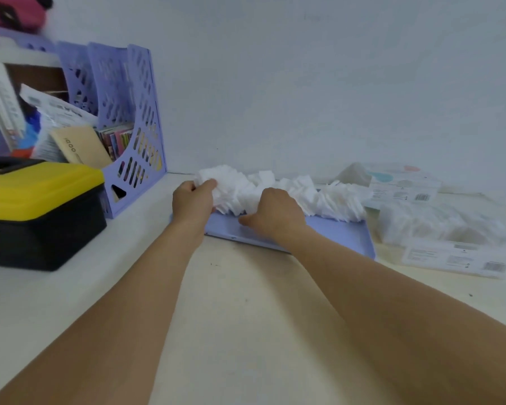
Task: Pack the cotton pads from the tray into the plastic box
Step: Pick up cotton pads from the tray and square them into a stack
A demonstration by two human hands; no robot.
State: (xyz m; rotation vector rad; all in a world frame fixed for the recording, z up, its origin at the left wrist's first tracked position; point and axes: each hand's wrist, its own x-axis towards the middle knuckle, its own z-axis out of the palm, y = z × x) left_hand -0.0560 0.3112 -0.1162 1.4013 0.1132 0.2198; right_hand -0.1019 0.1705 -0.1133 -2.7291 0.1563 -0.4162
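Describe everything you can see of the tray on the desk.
The tray is a flat, shallow, pale purple piece that looks like plastic, with a low raised rim. It lies on the desk near the wall. A long heap of white cotton pads fills its far side; the near part is bare. The left hand grips pads at its left end, and the right hand rests over its middle.

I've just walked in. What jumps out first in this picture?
Two bare arms reach to a heap of white cotton pads on a lilac tray by the wall. The left hand grips pads at the heap's left end; the right hand is on its middle. At far left sit a yellow-lidded black box and a lilac file rack.
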